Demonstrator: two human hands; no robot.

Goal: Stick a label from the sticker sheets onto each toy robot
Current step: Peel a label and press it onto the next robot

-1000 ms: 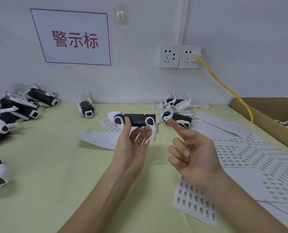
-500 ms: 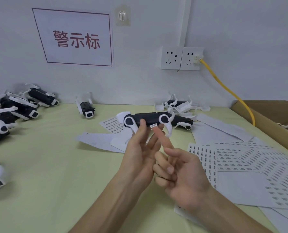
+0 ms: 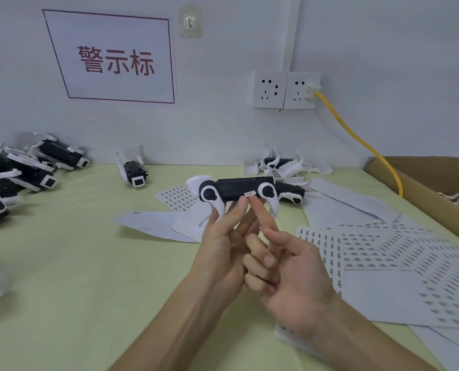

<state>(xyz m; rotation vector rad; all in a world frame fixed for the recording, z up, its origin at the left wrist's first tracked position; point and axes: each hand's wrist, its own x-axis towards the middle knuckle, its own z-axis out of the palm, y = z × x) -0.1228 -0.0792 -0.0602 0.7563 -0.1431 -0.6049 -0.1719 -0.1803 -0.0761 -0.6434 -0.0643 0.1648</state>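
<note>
My left hand (image 3: pixel 223 253) holds up a black-and-white toy robot (image 3: pixel 236 190) above the table, fingers pinching its underside. A small white label (image 3: pixel 250 194) sits on the robot's black side, at the tip of my right index finger. My right hand (image 3: pixel 290 274) has that finger stretched out to the label and the other fingers curled. Sticker sheets (image 3: pixel 383 253) lie spread on the table at the right, partly under my right forearm.
Several toy robots (image 3: pixel 27 170) lie piled at the left, one (image 3: pixel 133 170) stands alone by the wall, others (image 3: pixel 284 167) lie behind the held one. A cardboard box (image 3: pixel 431 188) stands at the right. A yellow cable (image 3: pixel 362 143) runs from the wall sockets.
My right index finger carried the label to the robot's side and now rests against it. My left hand raised the robot and shifted it right.
</note>
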